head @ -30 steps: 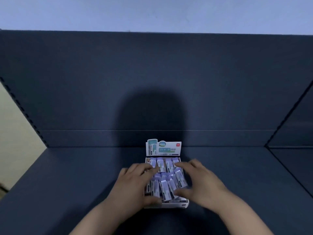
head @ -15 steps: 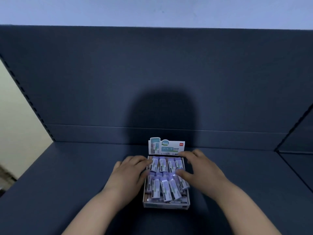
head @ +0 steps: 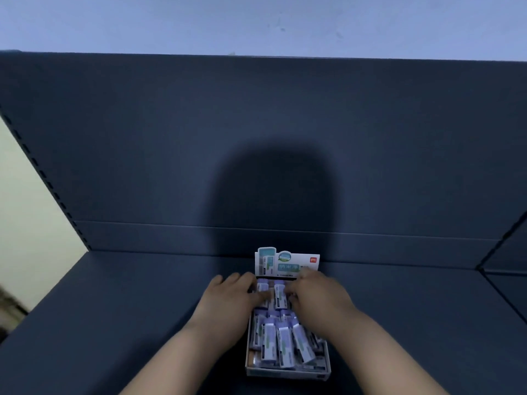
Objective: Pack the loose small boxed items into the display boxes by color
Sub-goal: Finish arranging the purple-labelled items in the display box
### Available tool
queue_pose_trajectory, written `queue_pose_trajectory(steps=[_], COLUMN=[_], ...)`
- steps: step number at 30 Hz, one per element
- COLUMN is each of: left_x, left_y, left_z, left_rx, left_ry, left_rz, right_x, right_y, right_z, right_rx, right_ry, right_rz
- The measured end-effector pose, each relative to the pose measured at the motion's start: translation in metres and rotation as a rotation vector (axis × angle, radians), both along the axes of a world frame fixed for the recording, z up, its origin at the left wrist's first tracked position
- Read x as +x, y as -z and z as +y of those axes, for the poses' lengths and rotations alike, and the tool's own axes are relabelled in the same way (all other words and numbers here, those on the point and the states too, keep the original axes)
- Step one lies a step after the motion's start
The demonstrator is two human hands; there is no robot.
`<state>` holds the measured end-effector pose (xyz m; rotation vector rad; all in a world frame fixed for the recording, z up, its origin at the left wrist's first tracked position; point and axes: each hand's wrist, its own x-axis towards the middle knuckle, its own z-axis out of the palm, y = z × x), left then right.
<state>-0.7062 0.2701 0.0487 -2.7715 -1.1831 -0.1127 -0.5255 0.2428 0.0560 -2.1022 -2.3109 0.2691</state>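
Behind display box (head: 288, 373), dark back panel (head: 199, 132)

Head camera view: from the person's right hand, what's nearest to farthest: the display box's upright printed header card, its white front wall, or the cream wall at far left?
1. Upright printed header card: just beyond the right hand, at the back.
2. White front wall: the near edge, toward the person.
3. Cream wall: far left, past the dark blue shelf.

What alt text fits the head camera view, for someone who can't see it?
A person's left hand and right hand rest on the far row of small purple boxed items in an open display box on a dark blue shelf.
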Motion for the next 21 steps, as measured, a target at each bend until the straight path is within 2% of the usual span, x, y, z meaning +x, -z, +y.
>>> queue_pose_trajectory(steps=[2,4,12,18,21], left_x=[-0.001,-0.005,-0.002,-0.006,-0.008], left_y=[-0.001,0.008,0.009,0.017,0.022], left_z=[-0.003,0.000,0.009,0.011,0.009], left_rx=[-0.044,0.009,0.078,0.135,0.159], left_ry=[-0.019,0.029,0.055,-0.012,-0.014], left_rz=[0.062,0.076,-0.004,0.068,0.043], right_x=[-0.001,-0.003,-0.008,-0.013,-0.019], right_y=[0.001,0.000,-0.005,-0.005,-0.006], right_z=[0.002,0.004,0.009,0.011,0.013], right_rx=[0.009,0.020,0.020,0.013,0.020], right_ry=[0.005,0.014,0.064,0.051,0.069], right_rz=[-0.008,-0.024,-0.025,-0.034,-0.034])
